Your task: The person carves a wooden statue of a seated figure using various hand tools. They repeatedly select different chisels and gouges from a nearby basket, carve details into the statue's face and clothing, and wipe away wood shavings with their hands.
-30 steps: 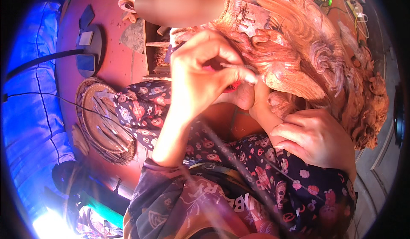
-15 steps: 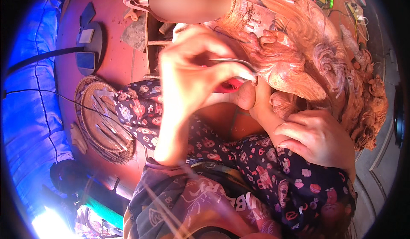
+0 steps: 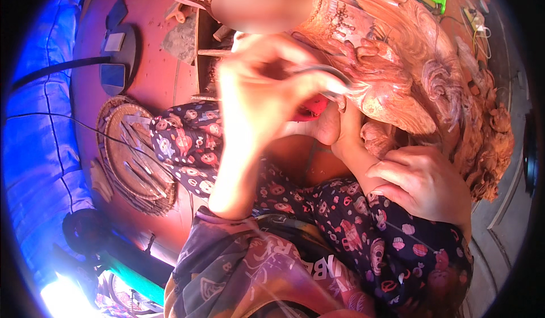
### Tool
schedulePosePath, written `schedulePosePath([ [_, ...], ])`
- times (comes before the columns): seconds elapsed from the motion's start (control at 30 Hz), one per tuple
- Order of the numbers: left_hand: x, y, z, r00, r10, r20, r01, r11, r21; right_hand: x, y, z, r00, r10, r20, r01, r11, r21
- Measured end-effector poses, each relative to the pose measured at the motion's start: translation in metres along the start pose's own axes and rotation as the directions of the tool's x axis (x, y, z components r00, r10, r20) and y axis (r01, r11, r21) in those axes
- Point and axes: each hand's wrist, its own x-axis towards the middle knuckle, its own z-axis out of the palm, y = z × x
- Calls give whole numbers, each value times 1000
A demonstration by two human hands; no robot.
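Pinching a thin curved strip (image 3: 336, 72): left hand (image 3: 254, 88) | right hand (image 3: 418, 183) on lower leg (image 3: 355, 160), fingers together, grip unclear | slipping pinch could scrape carving (image 3: 397, 109)

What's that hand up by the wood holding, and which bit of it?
The left hand seems to hold a thin curved strip at the thumb; blur hides exactly which part. The right hand rests by the bare lower leg.
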Motion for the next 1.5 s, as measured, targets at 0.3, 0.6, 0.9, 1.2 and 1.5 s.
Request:
schedulePosePath([
  [0.3,18,-14,7,912,-98,-398,114,993,15,1,-2,-1,1000,-7,-10,7,1000,10],
  [0.6,14,-17,18,949,-137,-285,144,990,4,2,-9,-9,999,48,8,-48,999,-10],
  [0.9,-17,18,-42,859,-103,-501,62,993,-98,1,-5,-5,998,40,54,-40,999,4],
  [1.2,24,-60,-113,863,143,-485,174,817,550,6,-2,1,999,-31,41,33,998,-53],
  [1.5,-4,-75,-95,799,-373,-471,456,887,72,8,-3,1,992,54,116,-53,999,-8],
])
